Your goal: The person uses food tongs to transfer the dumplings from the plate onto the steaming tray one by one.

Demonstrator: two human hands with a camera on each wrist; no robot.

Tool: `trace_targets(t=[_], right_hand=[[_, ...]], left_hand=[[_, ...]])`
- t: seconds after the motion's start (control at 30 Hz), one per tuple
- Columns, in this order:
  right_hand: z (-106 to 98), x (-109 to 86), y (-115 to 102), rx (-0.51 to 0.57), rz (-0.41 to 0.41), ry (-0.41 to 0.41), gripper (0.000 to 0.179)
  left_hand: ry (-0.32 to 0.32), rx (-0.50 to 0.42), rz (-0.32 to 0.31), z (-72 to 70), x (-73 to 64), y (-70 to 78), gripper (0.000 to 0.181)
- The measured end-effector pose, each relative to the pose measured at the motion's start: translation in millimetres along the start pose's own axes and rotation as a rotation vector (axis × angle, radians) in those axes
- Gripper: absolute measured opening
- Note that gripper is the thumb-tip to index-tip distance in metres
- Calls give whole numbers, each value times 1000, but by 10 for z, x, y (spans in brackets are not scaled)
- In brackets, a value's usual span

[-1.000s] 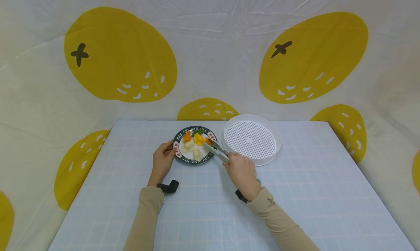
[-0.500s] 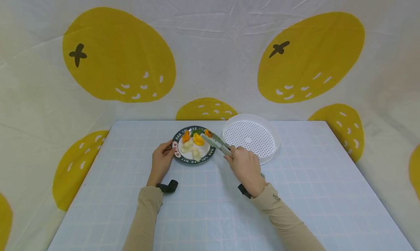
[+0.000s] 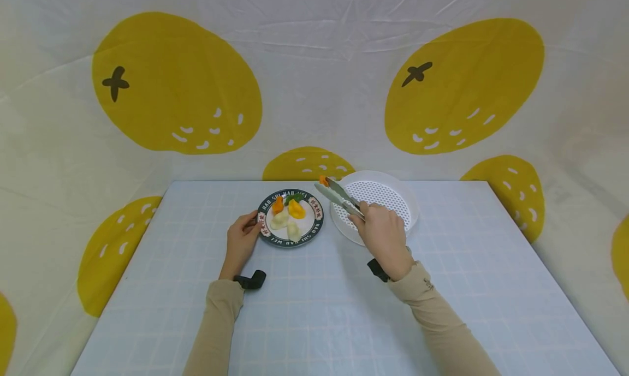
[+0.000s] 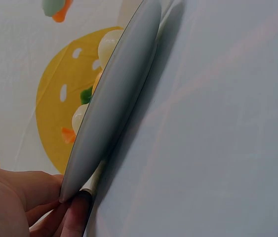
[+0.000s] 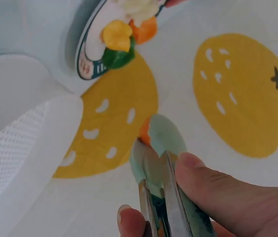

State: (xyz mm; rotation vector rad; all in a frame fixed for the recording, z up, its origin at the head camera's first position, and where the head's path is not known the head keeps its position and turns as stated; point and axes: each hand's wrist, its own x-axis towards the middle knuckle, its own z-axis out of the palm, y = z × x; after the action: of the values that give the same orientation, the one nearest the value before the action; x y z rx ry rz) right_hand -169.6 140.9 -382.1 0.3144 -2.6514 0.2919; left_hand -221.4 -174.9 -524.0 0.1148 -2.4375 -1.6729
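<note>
My left hand [image 3: 242, 239] pinches the left rim of a round plate [image 3: 290, 244] with a dark patterned border, thumb above and fingers beneath in the left wrist view. On the plate sit two whitish dumpling-shaped pieces [image 3: 294, 232], a yellow piece [image 3: 296, 209], an orange piece [image 3: 277, 205] and a green one [image 3: 293, 197]. My right hand [image 3: 383, 234] grips a pair of tongs [image 3: 344, 202] with pale green tips. Between those tips a small orange piece [image 5: 144, 131] is clamped, mostly hidden in the right wrist view. The tongs overlap the left side of the white strainer tray in the head view.
Right of the plate stands a round white tray [image 3: 415, 212] with a raised wall and a perforated base. Both rest on a pale blue checked tablecloth [image 3: 314, 310]. Behind the table hangs a white cloth [image 3: 324, 65] printed with large yellow fruit.
My right hand has lifted the orange piece off the plate with the tongs and moved up and right toward the white tray. The left hand keeps its hold on the plate.
</note>
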Motion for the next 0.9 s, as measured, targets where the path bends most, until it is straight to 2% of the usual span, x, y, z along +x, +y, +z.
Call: trace_targets(t=[0.4, 0.9], right_hand=[[-105, 94, 268, 19, 99, -55, 26], [32, 78, 584, 42, 189, -144, 27]], left_hand=[[-4, 13, -9, 4, -8, 5, 41], [-3, 22, -20, 5, -16, 19, 41]])
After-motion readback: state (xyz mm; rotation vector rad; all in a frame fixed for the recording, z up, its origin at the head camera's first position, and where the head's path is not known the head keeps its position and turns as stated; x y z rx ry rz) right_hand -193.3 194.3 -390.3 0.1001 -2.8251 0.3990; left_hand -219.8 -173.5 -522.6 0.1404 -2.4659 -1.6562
